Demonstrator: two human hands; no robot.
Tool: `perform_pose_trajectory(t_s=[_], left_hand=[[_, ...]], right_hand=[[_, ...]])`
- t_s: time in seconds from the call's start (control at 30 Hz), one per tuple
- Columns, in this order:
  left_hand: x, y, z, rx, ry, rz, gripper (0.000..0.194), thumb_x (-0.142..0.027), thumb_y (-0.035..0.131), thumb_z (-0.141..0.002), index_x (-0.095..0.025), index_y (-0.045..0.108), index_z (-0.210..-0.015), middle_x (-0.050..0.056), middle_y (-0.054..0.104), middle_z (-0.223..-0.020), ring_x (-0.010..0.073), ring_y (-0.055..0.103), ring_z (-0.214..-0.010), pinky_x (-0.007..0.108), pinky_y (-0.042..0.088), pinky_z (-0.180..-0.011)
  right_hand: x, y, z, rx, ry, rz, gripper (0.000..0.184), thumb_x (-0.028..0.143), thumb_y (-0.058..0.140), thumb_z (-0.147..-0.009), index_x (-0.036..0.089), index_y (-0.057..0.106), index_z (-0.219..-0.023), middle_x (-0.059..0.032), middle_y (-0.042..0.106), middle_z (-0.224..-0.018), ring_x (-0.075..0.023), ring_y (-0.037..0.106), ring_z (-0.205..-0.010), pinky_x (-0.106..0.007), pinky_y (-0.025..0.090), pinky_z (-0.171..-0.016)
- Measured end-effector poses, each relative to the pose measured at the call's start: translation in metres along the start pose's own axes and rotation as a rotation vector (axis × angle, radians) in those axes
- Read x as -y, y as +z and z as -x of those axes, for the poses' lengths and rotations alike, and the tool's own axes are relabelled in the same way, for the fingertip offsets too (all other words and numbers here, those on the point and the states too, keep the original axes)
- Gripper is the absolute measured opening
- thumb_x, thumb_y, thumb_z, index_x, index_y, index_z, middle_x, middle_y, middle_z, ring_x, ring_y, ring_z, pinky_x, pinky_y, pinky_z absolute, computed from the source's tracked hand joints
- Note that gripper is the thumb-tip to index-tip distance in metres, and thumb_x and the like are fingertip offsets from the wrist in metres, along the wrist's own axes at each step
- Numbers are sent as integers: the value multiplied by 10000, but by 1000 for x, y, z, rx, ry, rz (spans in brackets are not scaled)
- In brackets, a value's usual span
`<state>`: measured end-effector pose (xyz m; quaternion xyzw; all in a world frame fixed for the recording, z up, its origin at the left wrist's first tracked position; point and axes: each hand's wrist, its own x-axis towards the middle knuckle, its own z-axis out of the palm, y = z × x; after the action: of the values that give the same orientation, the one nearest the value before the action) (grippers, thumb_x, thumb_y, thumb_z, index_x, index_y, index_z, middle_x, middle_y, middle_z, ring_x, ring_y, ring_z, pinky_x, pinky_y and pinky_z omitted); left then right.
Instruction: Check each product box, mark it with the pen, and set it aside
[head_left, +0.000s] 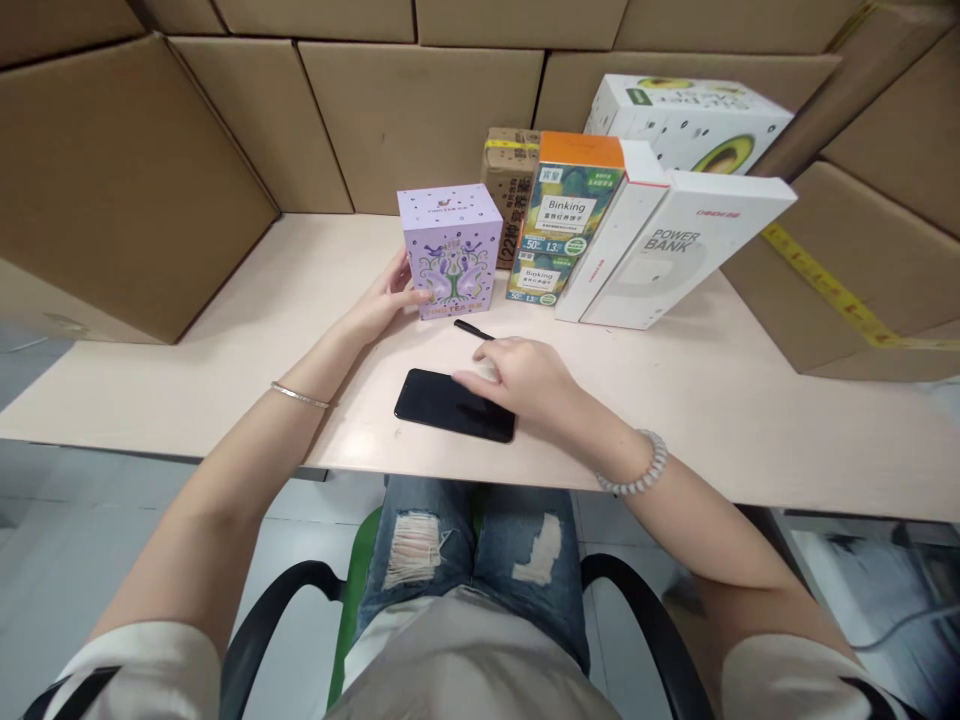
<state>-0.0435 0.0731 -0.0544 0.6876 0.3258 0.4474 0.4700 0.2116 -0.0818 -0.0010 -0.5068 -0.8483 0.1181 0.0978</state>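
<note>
A lilac tea box [453, 262] with a printed bird-and-plant pattern stands upright on the table. My left hand [388, 298] is closed on its left edge, thumb on the front face, the other fingers along the side and partly hidden. Below the box, a black smartphone [442, 402] lies flat, its screen dark. Over the phone's right end is my right hand [529, 380], with thumb and forefinger apart and the other fingers curled. A black pen [472, 329] lies just beyond that hand, its right end close to the knuckles. Whether they touch, I cannot tell.
Right of the tea box stand a brown carton [511, 190], Binking boxes [566, 215], a white power bank box [675, 255] and an avocado-printed box [686, 120]. Large cardboard boxes [420, 120] wall in the back and sides. The table's front edge [375, 468] runs above my lap.
</note>
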Motion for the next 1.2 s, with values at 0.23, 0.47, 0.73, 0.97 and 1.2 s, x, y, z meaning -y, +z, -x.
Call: perform_pose_trajectory(t_s=[0.23,0.47,0.73,0.97,1.2], left_hand=[[14,17,-8,-47,55,-140,1184,-548,976,-668,-239,366,-1635,218,481,-1731,404,469,-1638,561,442,-1351],[24,41,-37,-66,93,-136,1087,-537,970,-613,-210,460,-1515,225,563,-1644,409,485,-1610,582,449,-1335],[34,44,-49,-219,-11,-232,782,-407,925,-618,-197,619,-1306,160,749,-1450,398,683,-1385,578,541,-1230],[28,51,-42,-304,-43,-338,743,-307,934,-677,-193,610,-1336,168,750,-1438,406,703,-1360,588,567,-1209],[25,57,-39,-259,-34,-355,716,-274,916,-737,-187,609,-1378,167,742,-1455,404,706,-1368,583,551,-1240]], right_hand=[[-6,-4,-9,115,281,254,471,355,476,-1126,56,720,-1397,-257,830,-1220,-382,810,-1149,-400,543,-829],[-8,-12,-10,121,305,279,430,81,458,-1013,77,791,-1285,-274,832,-1199,-375,811,-1183,-400,555,-880],[-10,-14,-10,77,306,260,421,118,471,-1013,108,794,-1283,-228,838,-1234,-359,809,-1162,-403,557,-885],[-54,-31,-12,-879,444,12,341,347,417,-1068,218,726,-1009,-118,752,-969,-306,737,-969,-476,587,-894],[-163,-45,-13,-1275,857,56,591,215,264,-1041,140,420,-1606,-271,457,-1570,-399,530,-1509,-667,469,-1180]])
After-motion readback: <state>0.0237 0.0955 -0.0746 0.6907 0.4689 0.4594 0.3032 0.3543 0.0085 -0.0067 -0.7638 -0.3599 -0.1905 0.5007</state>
